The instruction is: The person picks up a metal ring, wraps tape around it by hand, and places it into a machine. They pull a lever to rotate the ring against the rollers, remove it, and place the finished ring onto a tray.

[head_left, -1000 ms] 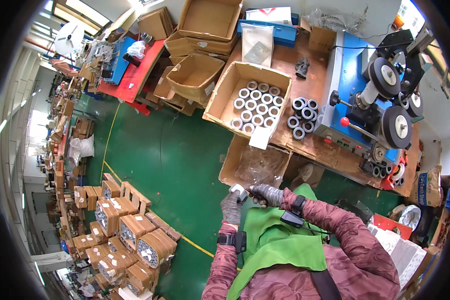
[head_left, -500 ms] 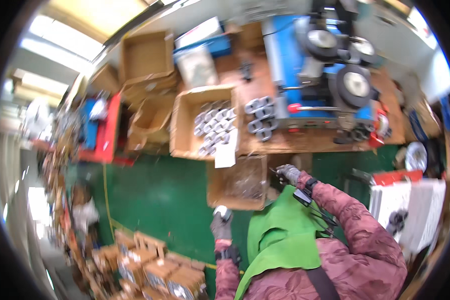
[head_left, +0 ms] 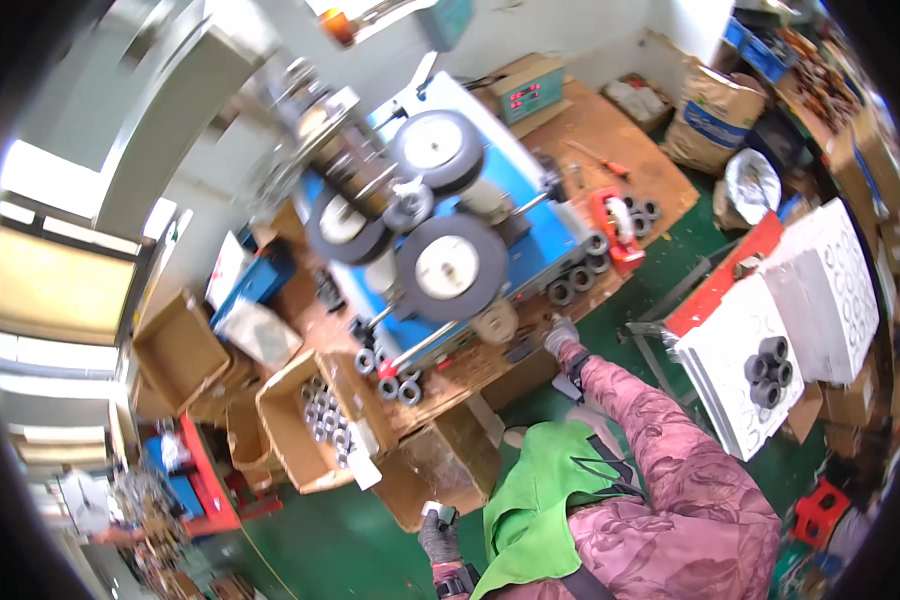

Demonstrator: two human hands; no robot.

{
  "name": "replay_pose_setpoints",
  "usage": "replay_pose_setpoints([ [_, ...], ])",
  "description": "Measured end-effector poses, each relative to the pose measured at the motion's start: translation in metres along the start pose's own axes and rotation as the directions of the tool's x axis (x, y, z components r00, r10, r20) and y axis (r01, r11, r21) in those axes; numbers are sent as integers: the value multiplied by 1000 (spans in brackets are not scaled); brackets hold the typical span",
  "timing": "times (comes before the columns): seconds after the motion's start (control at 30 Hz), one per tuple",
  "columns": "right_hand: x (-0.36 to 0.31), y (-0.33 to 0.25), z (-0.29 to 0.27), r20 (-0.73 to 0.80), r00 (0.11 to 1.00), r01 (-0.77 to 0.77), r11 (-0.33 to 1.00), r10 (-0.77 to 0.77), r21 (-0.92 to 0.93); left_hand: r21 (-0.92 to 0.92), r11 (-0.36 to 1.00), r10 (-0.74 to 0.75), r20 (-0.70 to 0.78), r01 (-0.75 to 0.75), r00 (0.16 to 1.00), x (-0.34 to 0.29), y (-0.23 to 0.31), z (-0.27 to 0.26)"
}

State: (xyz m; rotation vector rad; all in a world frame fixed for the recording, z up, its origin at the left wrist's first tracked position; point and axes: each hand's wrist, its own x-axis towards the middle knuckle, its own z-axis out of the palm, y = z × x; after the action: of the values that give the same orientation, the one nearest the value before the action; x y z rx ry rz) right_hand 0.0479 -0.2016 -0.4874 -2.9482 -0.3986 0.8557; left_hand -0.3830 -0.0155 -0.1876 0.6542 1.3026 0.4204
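Observation:
My left hand [head_left: 438,540], in a grey glove, is closed around a short silver metal ring [head_left: 438,513], low in front of an open cardboard box [head_left: 400,490]. My right hand [head_left: 562,338], also gloved, is at the front edge of the wooden bench [head_left: 440,400]. Its fingers are small and blurred, so whether they grip anything is unclear. A flat dark piece [head_left: 520,349] lies beside it on the bench. Close by are several dark rings [head_left: 562,291]. Silver rings [head_left: 408,391] stand further left, and more fill a cardboard carton [head_left: 280,425].
A blue machine [head_left: 540,235] with large black-rimmed wheels [head_left: 450,270] takes up the bench middle. A red tool [head_left: 618,228] and a screwdriver [head_left: 600,160] lie to its right. White boards [head_left: 740,400] bearing dark rings stand at my right. A red stool [head_left: 820,512] is on the floor.
My view has swung to the right, so the machine is now central. My right hand has moved from beside the lower box to the bench edge. My left hand still holds the ring.

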Motion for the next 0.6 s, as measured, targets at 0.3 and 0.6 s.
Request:
replay_pose_setpoints([
  [0.3, -65, 162, -206, -415, 836, -73, 821, 360, 567, 617, 678, 192, 377, -400, 906, 32, -17, 143],
  [0.6, 26, 187, -234, 103, 872, -424, 632, 479, 649, 660, 611, 209, 398, -437, 893, 8, -16, 213],
])
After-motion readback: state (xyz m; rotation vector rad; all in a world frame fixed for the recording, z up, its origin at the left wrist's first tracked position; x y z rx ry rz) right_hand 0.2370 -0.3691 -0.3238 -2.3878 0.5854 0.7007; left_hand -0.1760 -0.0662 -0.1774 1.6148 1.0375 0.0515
